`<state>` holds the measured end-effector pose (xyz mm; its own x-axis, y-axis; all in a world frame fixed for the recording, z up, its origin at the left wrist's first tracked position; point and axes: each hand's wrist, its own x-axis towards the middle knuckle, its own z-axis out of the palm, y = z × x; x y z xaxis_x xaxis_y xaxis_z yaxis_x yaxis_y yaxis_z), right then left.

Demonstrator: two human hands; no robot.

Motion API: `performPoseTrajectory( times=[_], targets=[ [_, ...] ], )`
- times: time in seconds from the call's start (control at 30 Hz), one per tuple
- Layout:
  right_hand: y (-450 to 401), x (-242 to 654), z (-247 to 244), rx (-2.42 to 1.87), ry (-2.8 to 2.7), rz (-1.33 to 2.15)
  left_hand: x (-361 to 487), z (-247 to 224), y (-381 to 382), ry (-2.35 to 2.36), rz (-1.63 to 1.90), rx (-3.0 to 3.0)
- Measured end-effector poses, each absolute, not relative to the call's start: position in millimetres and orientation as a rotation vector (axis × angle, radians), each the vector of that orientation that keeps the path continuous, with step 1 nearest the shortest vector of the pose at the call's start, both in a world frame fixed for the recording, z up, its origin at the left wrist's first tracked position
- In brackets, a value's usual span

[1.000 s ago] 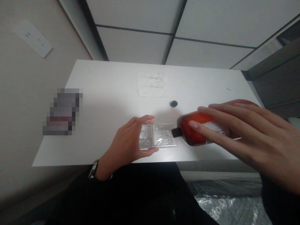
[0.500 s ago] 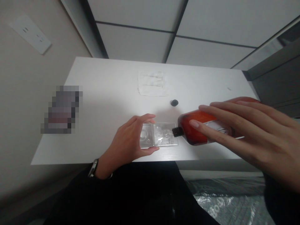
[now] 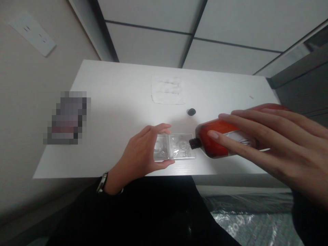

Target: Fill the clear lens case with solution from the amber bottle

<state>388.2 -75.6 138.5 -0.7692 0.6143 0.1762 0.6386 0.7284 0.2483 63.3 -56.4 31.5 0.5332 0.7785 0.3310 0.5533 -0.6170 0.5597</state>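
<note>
Head view: the left hand (image 3: 139, 153) pinches the left end of a clear plastic case (image 3: 174, 147) between thumb and fingers, holding it flat just above or on a white table (image 3: 115, 102). At the case's 3 o'clock, the right hand (image 3: 279, 140) grasps a tilted amber bottle (image 3: 217, 140), its black neck (image 3: 195, 144) just at the case's right edge. A black cap (image 3: 191, 111) lies at the case's 1 o'clock, a sheet of paper (image 3: 167, 90) at 12 o'clock, and a blurred object (image 3: 68, 118) at 9 o'clock, over the table's edge. A wristwatch (image 3: 102, 182) circles the left wrist.
</note>
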Motion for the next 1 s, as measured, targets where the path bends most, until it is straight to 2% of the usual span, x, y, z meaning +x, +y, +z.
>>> performPoseTrajectory(
  times=[0.6, 1.0],
  targets=[
    [-76.3, 385.4, 139.2, -0.974, -2.819, -0.567, 64.0, 32.4, -55.8, 1.094, 0.784, 2.38],
    [-72.3, 387.8, 140.6, -1.037, -2.795, -0.427, 65.3, 31.7, -56.2, 1.098, 0.8, 2.381]
  ],
)
